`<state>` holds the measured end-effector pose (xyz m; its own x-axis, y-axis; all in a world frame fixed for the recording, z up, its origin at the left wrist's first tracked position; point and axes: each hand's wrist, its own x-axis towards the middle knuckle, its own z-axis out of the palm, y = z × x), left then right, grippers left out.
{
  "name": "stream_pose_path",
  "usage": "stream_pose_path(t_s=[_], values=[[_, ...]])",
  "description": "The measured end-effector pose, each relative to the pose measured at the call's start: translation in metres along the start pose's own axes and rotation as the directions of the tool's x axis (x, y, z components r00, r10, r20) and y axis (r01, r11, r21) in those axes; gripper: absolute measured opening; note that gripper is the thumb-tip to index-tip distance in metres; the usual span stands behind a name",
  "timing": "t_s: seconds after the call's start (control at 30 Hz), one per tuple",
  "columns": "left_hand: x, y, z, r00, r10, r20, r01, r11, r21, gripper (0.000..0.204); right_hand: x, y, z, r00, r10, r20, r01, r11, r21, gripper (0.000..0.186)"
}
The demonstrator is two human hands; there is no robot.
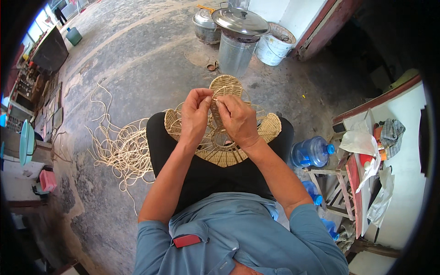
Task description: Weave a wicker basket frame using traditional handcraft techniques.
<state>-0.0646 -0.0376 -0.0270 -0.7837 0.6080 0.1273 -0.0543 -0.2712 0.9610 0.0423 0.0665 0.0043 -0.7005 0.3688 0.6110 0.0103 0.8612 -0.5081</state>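
A straw-coloured woven piece with rounded, petal-like lobes (270,128) and bare wire-like ribs rests across my lap. One lobe points away from me, and an upright woven part rises between my hands. My left hand (195,113) is closed, thumb and finger pinched at the upper left edge of that part; what lies between the fingertips is too small to make out. My right hand (238,120) grips the same part from the right, its thumb near the top edge. Beside my left knee, a loose tangle of pale cord (126,149) lies on the floor.
Ahead stand a metal bin (236,55) under a lidded pan (240,22), a lidded pot (206,25) and a white bucket (274,44). Blue water jugs (311,152) and a wooden rack (337,190) are on my right. Shelves and a teal basin (26,142) line the left.
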Motion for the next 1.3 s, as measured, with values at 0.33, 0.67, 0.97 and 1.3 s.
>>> stream_pose_path(t_s=[0.33,0.67,0.97,1.3], values=[[-0.033,0.013,0.011,0.985,0.133,-0.107,-0.102,0.96,0.259,0.021,-0.006,-0.018,-0.023,0.964,0.185,0.192,-0.223,0.955,0.197,0.011],[-0.029,0.007,0.018,0.97,0.103,-0.219,-0.05,0.97,0.237,0.015,-0.057,-0.014,-0.109,0.97,-0.013,0.241,-0.054,0.962,0.269,0.016],[-0.01,0.006,0.002,0.975,-0.203,-0.088,0.185,0.966,-0.182,0.018,-0.262,0.141,-0.261,0.682,0.722,-0.119,-0.731,0.676,-0.09,0.042],[-0.006,0.005,-0.001,0.972,-0.236,-0.012,0.229,0.953,-0.2,0.017,-0.539,0.084,-0.43,0.106,0.918,-0.383,-0.405,-0.312,-0.859,0.07]])
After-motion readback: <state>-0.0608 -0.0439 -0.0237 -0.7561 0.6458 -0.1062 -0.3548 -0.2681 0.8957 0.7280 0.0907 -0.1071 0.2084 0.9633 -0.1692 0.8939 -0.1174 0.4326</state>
